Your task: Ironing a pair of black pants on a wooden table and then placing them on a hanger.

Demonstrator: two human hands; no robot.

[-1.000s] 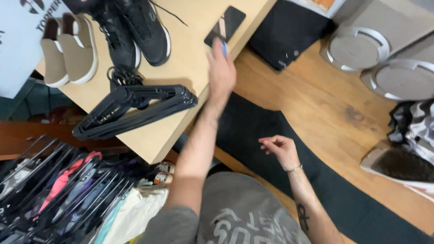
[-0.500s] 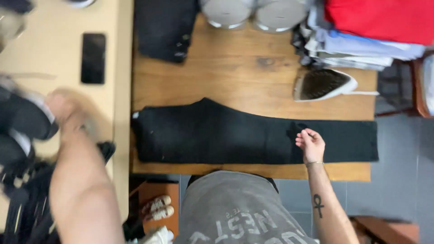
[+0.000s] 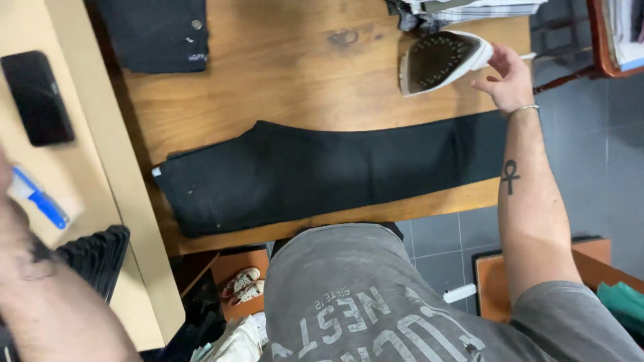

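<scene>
Reaching with the right hand (image 3: 508, 79), fingers spread and grip apart, just beside the white iron (image 3: 443, 59) lying tilted on its side at the far edge of the wooden counter (image 3: 282, 80), near a stack of folded clothes (image 3: 463, 8). Lying flat along the near edge of that counter, black trousers (image 3: 315, 171), untouched. Blurring at the lower left, the left forearm over the pale counter (image 3: 100, 167) near a blue pen (image 3: 41, 201) and a black phone (image 3: 37, 97), left hand out of sight, grip impossible to tell.
</scene>
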